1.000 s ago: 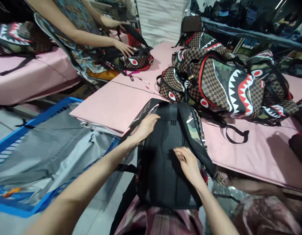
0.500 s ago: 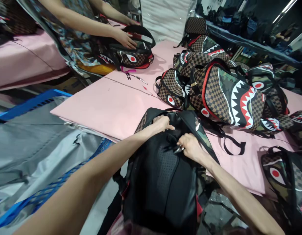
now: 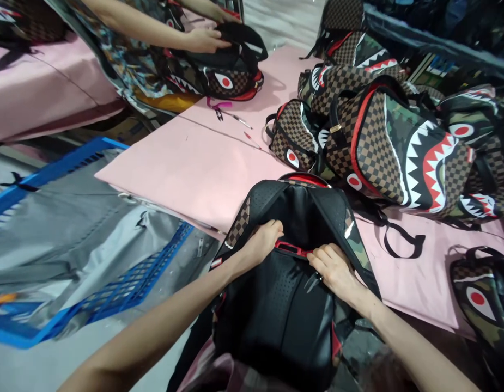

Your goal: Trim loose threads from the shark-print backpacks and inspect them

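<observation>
A backpack (image 3: 268,316) with a black padded back leans on my lap against the table edge, its shoulder straps toward the top. Between my hands a red strap (image 3: 290,249) with a buckle stretches across the back panel. My left hand (image 3: 265,239) is closed on its left end. At the right end, my right hand (image 3: 332,267) grips the strap with curled fingers. Small thread snips (image 3: 313,281) hang from that right hand, blades pointing down to the left.
Shark-mouth backpacks (image 3: 399,147) are piled on the pink table (image 3: 186,163). A pen (image 3: 240,121) lies behind. A co-worker's hands (image 3: 206,41) handle another bag at the far left. A blue basket (image 3: 35,340) with grey cloth stands at left.
My hands have moved down slightly, and the red strap with its buckle now shows stretched between them. The co-worker's hands have shifted on their bag. My view has turned a little left.
</observation>
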`<state>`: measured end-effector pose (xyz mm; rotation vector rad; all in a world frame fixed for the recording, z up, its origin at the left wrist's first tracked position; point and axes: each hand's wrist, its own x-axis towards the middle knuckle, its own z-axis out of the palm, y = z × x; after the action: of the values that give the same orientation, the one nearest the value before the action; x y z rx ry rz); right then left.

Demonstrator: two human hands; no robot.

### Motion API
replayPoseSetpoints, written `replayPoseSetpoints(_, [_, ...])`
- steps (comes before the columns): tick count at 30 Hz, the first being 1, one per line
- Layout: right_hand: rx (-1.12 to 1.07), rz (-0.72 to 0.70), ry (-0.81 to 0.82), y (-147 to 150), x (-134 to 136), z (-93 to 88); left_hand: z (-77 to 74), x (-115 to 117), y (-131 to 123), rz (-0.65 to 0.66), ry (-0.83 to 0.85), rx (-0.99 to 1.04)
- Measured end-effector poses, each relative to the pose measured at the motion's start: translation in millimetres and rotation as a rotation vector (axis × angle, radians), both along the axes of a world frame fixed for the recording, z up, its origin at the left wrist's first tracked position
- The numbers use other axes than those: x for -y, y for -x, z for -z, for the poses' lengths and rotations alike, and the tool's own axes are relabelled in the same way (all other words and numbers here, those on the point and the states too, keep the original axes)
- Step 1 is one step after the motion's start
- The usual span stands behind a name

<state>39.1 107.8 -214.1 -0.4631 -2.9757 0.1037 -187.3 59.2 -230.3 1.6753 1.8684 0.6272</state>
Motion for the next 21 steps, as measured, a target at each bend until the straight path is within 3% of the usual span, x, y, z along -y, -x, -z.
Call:
replayPoseSetpoints(6, [0.067,0.024,-0.017,-11.4,25.0,13.6,13.7,32.9,-11.4,-0.029,0.005,0.026])
replayPoseSetpoints(13, [0.080,0.088,0.007,-8.8,25.3,19.6,14.8,31.7,2.4,0.302,-0.114,0.183])
replayPoseSetpoints(21, [0.102,0.093,0.012,2.7,18.8,1.8,1.2,15.7,-11.0,0.102,0.061,0.015])
